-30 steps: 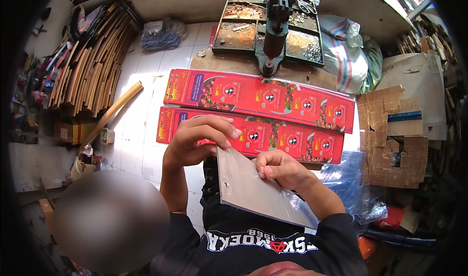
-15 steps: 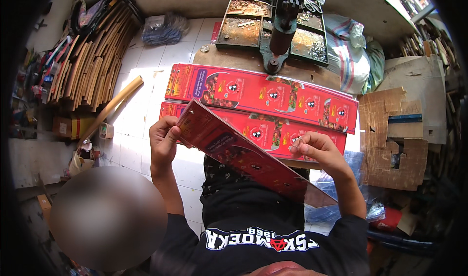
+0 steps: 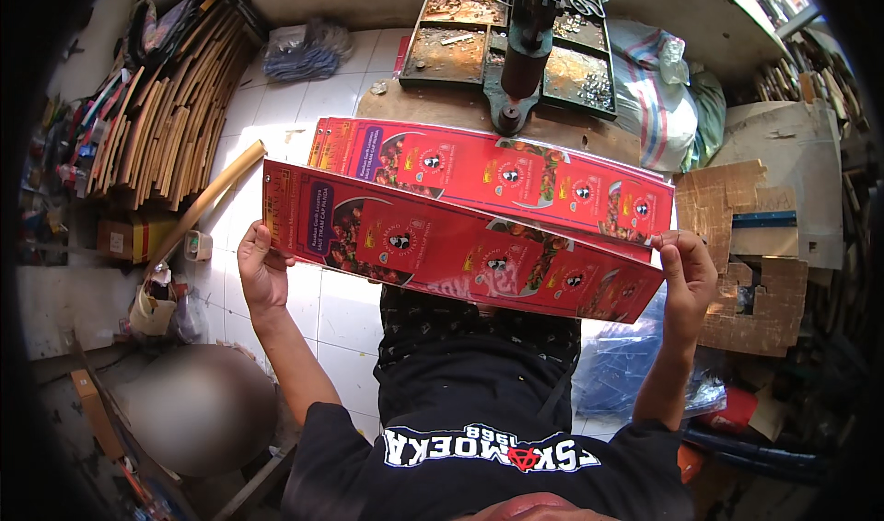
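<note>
A long, glossy red printed sheet (image 3: 442, 254) with food pictures hangs tilted across the front of my lap and the bench edge. My left hand (image 3: 263, 268) grips its left end, thumb above and fingers folded at the edge. At the right end, my right hand (image 3: 687, 277) has thumb and fingers closed at the sheet's upper corner; whether something small is also between them cannot be made out. Behind it lies a stack of similar red printed sheets (image 3: 516, 176) on the wooden bench (image 3: 414, 107), with small metal-rimmed holes at the left end. The held sheet covers part of this stack.
A dark green hand press (image 3: 520, 79) stands behind the stack, with a divided tray (image 3: 451, 53) of small metal bits around it. White sacks (image 3: 649, 98) and torn cardboard (image 3: 746, 309) are at right. Cardboard sheets (image 3: 175, 107) and a tube (image 3: 221, 190) are at left.
The held sheet has swung from a steep slant to nearly level, facing up. My left hand moved left; my right hand moved right and down to its far end.
</note>
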A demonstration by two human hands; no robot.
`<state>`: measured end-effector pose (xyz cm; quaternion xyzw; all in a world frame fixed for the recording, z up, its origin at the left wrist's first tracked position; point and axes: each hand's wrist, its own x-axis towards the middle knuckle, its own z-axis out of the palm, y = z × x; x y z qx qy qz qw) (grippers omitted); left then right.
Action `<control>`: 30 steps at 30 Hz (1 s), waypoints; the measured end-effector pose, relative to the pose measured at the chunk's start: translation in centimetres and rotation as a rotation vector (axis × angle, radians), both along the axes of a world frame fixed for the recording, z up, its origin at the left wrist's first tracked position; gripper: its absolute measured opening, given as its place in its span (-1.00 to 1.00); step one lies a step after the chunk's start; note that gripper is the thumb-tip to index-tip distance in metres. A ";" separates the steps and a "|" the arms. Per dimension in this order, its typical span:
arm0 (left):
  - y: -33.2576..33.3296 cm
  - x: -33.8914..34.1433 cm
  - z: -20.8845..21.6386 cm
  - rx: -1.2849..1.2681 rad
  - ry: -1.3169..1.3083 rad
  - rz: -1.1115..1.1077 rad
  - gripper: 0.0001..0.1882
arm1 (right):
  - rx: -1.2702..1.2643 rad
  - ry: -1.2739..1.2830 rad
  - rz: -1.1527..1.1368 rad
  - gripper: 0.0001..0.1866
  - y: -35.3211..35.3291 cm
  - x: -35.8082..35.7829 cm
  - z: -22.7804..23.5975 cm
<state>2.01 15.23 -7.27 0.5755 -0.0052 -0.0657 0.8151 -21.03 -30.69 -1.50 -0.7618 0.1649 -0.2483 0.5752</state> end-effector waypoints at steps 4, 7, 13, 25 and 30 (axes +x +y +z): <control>0.8 -1.1 -0.4 0.022 0.004 -0.021 -0.70 | -0.017 0.107 0.228 -0.91 1.5 1.6 -0.7; 0.5 -2.0 -0.5 0.006 0.023 -0.059 -0.68 | -0.141 0.134 0.585 -0.89 4.5 3.4 -1.0; -3.2 -3.2 -0.3 -0.100 0.024 -0.107 -0.66 | 0.009 0.376 0.721 -0.91 7.0 3.5 -2.0; -16.4 1.5 -0.2 0.944 -0.781 -0.276 -0.82 | -0.001 0.084 0.153 -0.84 0.3 -1.1 2.2; -17.8 2.2 -2.0 1.054 -0.975 -0.212 -0.85 | -0.022 0.055 0.193 -0.86 0.5 0.0 2.8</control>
